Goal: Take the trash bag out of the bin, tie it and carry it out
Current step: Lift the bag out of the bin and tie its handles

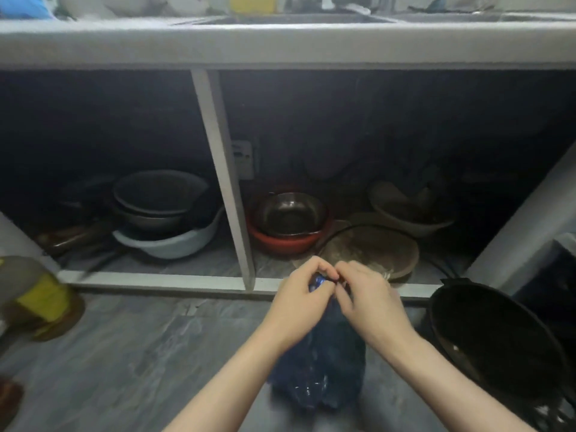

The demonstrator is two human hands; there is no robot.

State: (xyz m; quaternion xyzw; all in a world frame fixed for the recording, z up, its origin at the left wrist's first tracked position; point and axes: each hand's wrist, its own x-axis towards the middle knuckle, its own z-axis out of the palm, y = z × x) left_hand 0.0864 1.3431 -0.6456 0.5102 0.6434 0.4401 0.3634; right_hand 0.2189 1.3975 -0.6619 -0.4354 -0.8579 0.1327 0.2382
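While the dark blue crinkled plastic trash bag (318,363) stands on the grey tiled floor (140,353) just left of the emptied round black bin (495,341), my left hand (300,302) and right hand (367,299) pinch its gathered neck. I judge I'm mid-knot; next comes cinching it tight, then lifting the bag by the knot

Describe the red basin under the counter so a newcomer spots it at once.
Under the grey counter, a pale divider post splits the shelf space. Just right of its base sits the red basin, with a dark metal bowl nested in it. It is the only red vessel; the neighbouring basins are pale.
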